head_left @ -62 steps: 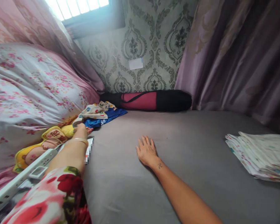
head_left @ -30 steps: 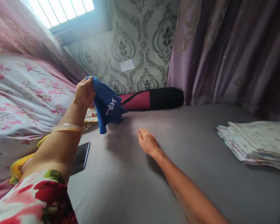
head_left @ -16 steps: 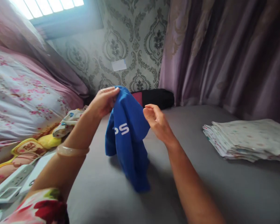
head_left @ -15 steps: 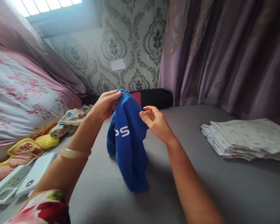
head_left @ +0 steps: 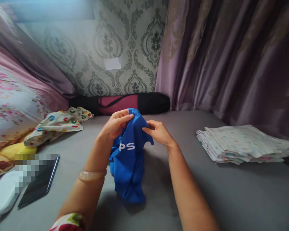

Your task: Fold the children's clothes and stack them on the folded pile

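— Head view: where to find the blue shirt?
— Hanging from the left hand, closed in a pinch on the top edge; long axis running down toward the grey bed.
— And with the right hand?
— Pinching the shirt's right side, equally near. Looks soft, creased; behind the shirt, a rounded black-and-crimson bag.

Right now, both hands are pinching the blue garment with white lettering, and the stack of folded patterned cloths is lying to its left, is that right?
Not quite: the head view shows the stack of folded patterned cloths lying to the right of the blue garment. The left hand and right hand are indeed both pinching it.
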### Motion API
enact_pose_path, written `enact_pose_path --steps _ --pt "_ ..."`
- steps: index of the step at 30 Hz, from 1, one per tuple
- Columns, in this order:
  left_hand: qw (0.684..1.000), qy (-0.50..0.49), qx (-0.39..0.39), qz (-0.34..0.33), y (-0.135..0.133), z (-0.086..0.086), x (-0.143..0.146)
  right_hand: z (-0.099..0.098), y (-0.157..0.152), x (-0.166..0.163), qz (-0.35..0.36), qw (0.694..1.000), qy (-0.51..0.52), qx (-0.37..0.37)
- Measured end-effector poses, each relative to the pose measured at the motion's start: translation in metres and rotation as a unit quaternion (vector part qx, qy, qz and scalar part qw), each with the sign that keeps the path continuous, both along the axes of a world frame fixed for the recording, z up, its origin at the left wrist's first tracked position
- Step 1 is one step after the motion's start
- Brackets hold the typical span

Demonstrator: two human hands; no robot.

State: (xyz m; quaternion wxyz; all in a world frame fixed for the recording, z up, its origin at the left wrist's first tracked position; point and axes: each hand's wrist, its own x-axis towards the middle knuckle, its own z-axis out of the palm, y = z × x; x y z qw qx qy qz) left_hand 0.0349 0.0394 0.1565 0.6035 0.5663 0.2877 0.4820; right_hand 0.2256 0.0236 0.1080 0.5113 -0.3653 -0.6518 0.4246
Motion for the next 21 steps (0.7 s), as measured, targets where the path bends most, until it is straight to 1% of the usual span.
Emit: enact_pose_path --steps 1,3,6,8,10,13,15,17,21 --pt "1.000 -0.003 -0.005 0.005 0.001 -0.002 0.000 0.000 0.000 0.003 0.016 1.000 0.007 -0.017" --pt "0.999 -0.009 -0.017 0.027 0.005 -0.009 -0.001 0.006 -0.005 0.013 0.012 0.999 -0.001 -0.032" --pt "0.998 -0.013 -0.037 0.054 0.009 -0.020 0.001 0.024 -0.021 0.038 -0.009 0.998 -0.055 -0.035" --pt "0.997 -0.013 -0.053 0.046 0.008 -0.025 0.006 0.036 -0.034 0.055 -0.015 0.993 -0.102 -0.057" --pt "0.998 -0.007 -0.066 0.017 0.005 -0.028 0.014 0.042 -0.043 0.069 -0.003 0.983 -0.153 -0.103" --pt "0.997 0.016 -0.068 -0.036 0.001 -0.032 0.027 0.036 -0.045 0.080 0.045 0.968 -0.188 -0.161" --pt "0.996 0.033 -0.057 -0.058 0.000 -0.036 0.035 0.029 -0.040 0.081 0.065 0.969 -0.172 -0.162" --pt "0.996 0.043 -0.043 -0.070 0.000 -0.040 0.041 0.023 -0.033 0.076 0.061 0.977 -0.144 -0.143" --pt "0.995 0.054 -0.017 -0.082 0.002 -0.045 0.046 0.017 -0.018 0.059 0.013 0.990 -0.099 -0.101"
